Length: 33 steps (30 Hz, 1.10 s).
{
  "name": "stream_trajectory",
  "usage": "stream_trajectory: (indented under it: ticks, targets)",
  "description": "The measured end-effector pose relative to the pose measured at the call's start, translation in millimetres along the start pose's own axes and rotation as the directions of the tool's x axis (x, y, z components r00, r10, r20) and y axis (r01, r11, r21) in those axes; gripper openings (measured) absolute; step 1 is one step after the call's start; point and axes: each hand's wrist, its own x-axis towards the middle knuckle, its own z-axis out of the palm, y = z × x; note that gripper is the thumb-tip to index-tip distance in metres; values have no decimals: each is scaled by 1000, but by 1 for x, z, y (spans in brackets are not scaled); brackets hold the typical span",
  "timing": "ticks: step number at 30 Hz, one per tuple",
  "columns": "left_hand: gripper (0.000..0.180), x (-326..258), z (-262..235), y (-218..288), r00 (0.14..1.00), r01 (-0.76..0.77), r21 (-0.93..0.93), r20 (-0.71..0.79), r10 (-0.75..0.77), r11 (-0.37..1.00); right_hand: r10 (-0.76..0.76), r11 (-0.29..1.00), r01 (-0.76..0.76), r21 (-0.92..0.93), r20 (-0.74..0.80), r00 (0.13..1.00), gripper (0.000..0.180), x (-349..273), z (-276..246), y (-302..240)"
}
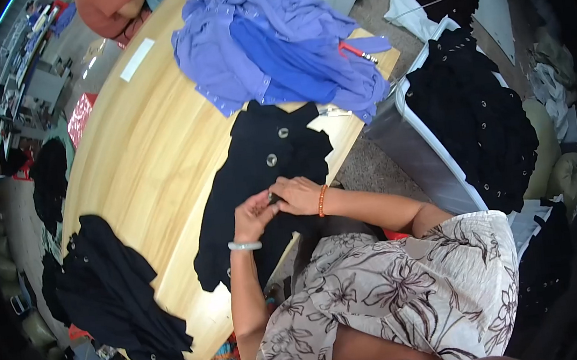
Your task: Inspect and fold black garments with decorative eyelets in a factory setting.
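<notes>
A long wooden bench [151, 145] carries a heap of blue-purple garments [274, 41] at its far end and a black garment [254, 190] spread at its near edge. Over that black garment, the left hand [253, 215] and right hand [297, 194] meet, fingers curled together pinching a small dark piece [274, 198] of it.

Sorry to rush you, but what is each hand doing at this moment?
Left hand: fingers curled, pinching the black garment on the wooden table.
Right hand: closed on the same garment, beside the left.
</notes>
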Motion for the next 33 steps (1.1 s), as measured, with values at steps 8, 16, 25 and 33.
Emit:
stream_trajectory:
  ticks: [8,16,25,33]
  targets:
    - [21,-8,13,-10,924,-190,544,-183,336,818,-3,997,-10,72,178,984,23,11,1,9]
    - [13,-9,7,-11,937,-172,517,-177,302,838,-24,998,18,56,101,995,20,7,-5,7]
    - [19,-12,18,-7,883,111,696,-396,251,710,203,963,-142,-227,270,941,26,-13,-52,35]
    - [21,54,55,24,769,-163,721,-335,544,674,15,998,-18,-54,-62,998,15,-1,-63,37]
